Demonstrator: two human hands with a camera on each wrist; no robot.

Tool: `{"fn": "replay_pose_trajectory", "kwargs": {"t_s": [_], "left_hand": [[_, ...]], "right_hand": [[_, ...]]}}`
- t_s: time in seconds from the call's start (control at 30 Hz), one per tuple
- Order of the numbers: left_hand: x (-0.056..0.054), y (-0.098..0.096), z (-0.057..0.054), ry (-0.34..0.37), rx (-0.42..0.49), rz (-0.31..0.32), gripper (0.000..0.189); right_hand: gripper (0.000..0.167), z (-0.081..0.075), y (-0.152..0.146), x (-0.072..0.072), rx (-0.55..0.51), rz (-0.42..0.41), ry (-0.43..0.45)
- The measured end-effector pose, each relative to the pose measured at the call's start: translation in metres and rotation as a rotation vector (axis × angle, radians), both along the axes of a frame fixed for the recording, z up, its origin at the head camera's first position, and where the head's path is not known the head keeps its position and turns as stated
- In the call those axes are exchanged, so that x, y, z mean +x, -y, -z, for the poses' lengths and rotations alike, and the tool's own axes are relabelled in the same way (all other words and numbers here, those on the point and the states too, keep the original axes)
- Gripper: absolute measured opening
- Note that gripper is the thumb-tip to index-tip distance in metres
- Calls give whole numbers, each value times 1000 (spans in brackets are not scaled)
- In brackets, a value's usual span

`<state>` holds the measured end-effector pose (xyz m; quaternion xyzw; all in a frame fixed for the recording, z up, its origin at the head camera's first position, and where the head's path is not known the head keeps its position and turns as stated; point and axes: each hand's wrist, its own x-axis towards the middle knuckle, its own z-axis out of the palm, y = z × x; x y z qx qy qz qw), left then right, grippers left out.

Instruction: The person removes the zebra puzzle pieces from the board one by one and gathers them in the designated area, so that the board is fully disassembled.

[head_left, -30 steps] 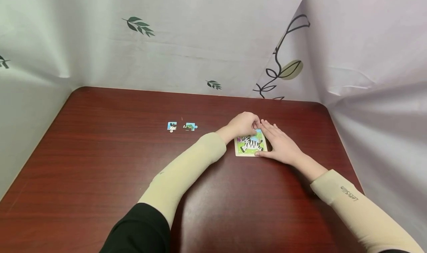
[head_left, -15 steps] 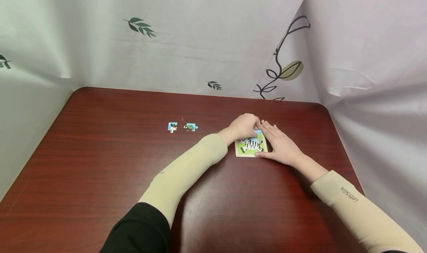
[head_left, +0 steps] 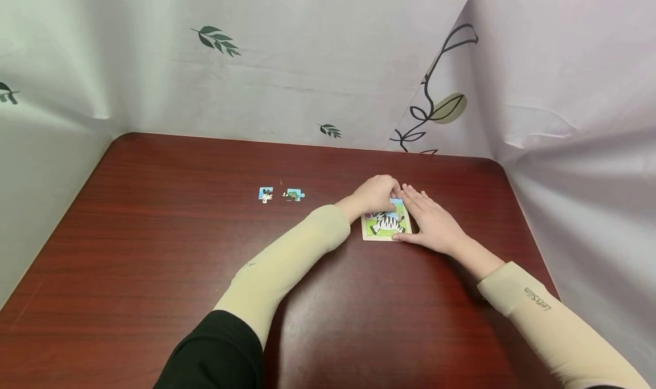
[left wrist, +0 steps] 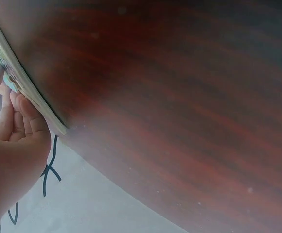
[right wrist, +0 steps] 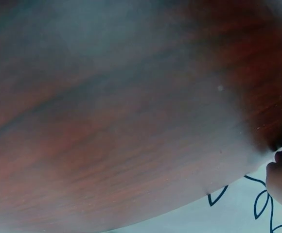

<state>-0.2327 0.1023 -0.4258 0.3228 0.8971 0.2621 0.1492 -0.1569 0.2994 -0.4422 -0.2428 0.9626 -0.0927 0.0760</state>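
Note:
A small zebra jigsaw puzzle (head_left: 386, 224) in a pale frame lies on the table, right of centre. My left hand (head_left: 376, 193) reaches over its top part and hides much of it. In the left wrist view, its thumb and fingers pinch a small light blue puzzle piece (left wrist: 9, 83) at the puzzle's surface. The right hand (head_left: 433, 224) rests against the puzzle's right side, fingers straight near the top corner and thumb on the lower right corner. Only a bit of that hand shows at the edge of the right wrist view.
Two loose puzzle pieces lie to the left: one with a zebra's head (head_left: 265, 195), the other blue and green (head_left: 294, 195). The dark red wooden table (head_left: 154, 235) meets a pale curtain (head_left: 287, 81) with leaf prints at its back and sides.

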Motion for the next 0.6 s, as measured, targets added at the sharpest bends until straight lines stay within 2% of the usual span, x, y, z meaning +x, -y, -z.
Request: {"fn": "replay_pose_trajectory", "kwargs": {"t_s": [0.37,0.6], "left_hand": [[3,-1,-1,-13,0,-3,27],[3,0,-2,-26,55,12,20]], "right_hand": [[114,1,-1,1,2,-7,-12],[112,-1,0,0,4,-17,-21]]}}
